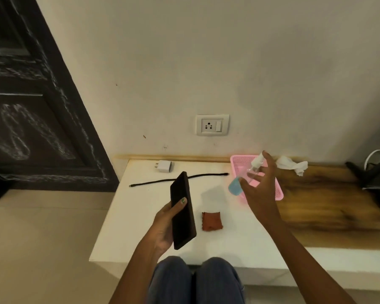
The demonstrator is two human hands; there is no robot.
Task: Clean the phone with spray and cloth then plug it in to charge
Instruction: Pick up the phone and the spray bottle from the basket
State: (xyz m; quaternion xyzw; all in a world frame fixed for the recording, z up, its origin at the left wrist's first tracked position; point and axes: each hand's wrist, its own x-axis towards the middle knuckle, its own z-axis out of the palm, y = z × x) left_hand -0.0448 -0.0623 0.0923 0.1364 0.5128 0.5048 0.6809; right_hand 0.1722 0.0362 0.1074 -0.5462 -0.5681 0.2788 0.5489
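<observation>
My left hand (166, 224) grips a black phone (182, 210), lifted above the white table (140, 216) with its dark screen facing right. My right hand (260, 187) holds a small clear spray bottle (247, 175) with a white nozzle and blue liquid at its base, tilted over the pink basket (278, 191). A folded rust-brown cloth (212, 221) lies on the table between my hands. A black cable (162, 182) lies stretched behind the phone, and a white charger plug (164, 166) sits near the wall. A wall socket (212, 125) is above.
A crumpled white tissue (292, 166) lies on the wooden counter (323, 200) right of the basket. A dark object with a white wire (373, 170) stands at the far right. A dark carved door (31, 117) fills the left. My knees (195, 279) are below the table's front edge.
</observation>
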